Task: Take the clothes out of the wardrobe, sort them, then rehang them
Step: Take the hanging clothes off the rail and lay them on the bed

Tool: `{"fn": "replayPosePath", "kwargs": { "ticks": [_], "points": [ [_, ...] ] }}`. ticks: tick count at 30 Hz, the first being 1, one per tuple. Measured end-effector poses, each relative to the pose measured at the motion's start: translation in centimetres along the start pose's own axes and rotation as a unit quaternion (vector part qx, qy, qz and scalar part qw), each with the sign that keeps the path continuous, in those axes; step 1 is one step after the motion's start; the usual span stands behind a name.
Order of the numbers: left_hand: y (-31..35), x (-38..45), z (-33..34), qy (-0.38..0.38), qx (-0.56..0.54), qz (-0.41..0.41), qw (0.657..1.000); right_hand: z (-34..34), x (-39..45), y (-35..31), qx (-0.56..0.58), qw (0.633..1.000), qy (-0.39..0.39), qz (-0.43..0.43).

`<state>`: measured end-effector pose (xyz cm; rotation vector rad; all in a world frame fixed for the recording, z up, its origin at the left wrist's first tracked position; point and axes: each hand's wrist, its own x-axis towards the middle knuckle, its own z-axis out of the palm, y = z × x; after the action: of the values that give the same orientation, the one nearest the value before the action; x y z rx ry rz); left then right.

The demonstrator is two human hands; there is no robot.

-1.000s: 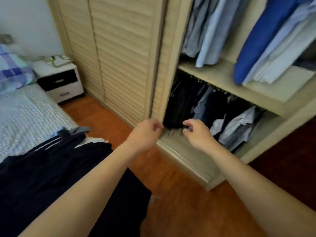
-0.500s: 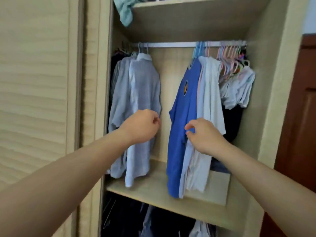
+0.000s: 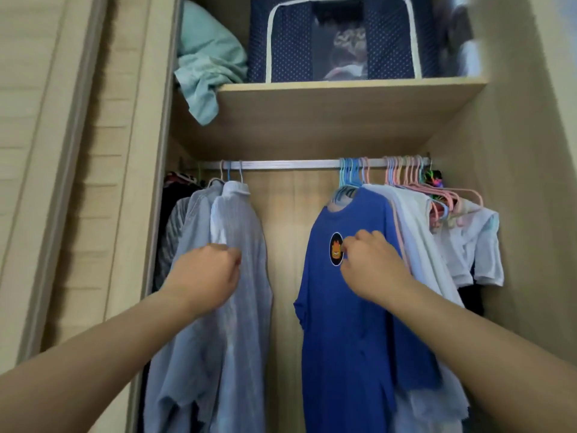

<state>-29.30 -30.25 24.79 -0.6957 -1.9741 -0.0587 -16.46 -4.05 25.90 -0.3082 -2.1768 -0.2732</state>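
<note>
Still largely full, the wardrobe [image 3: 515, 214] shows a job barely begun: clothes hang along the rail [image 3: 290, 165] in two bunches with a bare gap between, and nothing in view has yet come off it, so sorting and rehanging all appear to lie ahead. At nine o'clock, the pale grey shirts [image 3: 228, 276] hang from their hooks. The left hand [image 3: 204, 275] is raised in front of them with fingers curled into a loose fist; whether it grips the cloth or only brushes it cannot be told. At three o'clock, the right hand [image 3: 373, 265] rests against the blue T-shirt [image 3: 343, 339], fingers bent beside the round badge [image 3: 336, 249], seemingly pinching the fabric. Farther right hang white garments [image 3: 418, 232] and a cluster of empty pastel hangers [image 3: 449, 198]. Above, at twelve o'clock, a shelf [image 3: 343, 89] carries a mint cloth [image 3: 209, 67] and a navy storage bag [image 3: 287, 42].
</note>
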Motion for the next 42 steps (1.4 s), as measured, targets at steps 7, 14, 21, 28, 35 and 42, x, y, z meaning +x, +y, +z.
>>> {"fn": "replayPosePath", "kwargs": {
  "ticks": [7,14,21,28,35,42],
  "points": [
    [-7.8,3.4,2.9,0.104,0.176,0.048,0.978,0.2,8.2,2.5,-0.202,0.965,0.056,0.158],
    [-9.0,2.8,4.0,0.178,0.165,-0.007,0.97,0.1,11.5,-0.5,-0.183,0.979,0.042,0.085],
    [-9.8,3.0,4.6,0.193,0.117,-0.1,0.969,-1.1,17.4,-4.1,0.462,0.85,-0.09,0.235],
    [-10.3,3.5,5.6,0.196,0.135,-0.1,0.966,2.4,21.2,-4.5,0.554,0.78,-0.07,0.283],
    [-10.4,3.4,5.5,0.205,0.135,-0.109,0.963,3.2,26.4,-2.8,0.636,0.737,0.02,0.226],
    [-10.3,2.8,4.8,0.209,0.091,-0.057,0.972,3.5,10.5,-11.5,0.729,0.675,0.063,0.093]
  ]
}}
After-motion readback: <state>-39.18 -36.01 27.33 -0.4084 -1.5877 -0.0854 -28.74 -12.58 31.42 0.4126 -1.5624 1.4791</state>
